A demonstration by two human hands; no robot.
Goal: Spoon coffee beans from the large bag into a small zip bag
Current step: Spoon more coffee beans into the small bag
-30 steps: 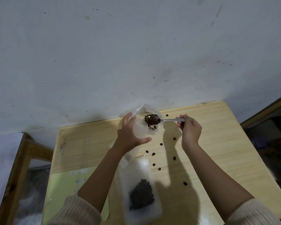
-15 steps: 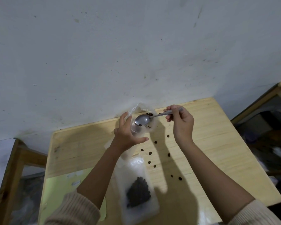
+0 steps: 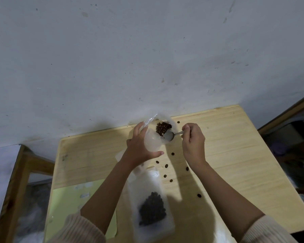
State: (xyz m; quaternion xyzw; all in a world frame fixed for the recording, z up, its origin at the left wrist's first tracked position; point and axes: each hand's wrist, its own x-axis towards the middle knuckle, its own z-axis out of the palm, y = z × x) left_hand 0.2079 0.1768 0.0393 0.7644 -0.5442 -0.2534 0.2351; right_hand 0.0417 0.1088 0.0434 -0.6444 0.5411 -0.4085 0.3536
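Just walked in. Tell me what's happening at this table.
A person is spooning coffee beans between bags. The left hand holds a clear bag open at the far edge of the wooden table, with coffee beans inside it. The right hand pinches a spoon, its bowl at the bag's mouth and looking empty. A second bag holding beans lies flat nearer the person, and loose beans are scattered on the table.
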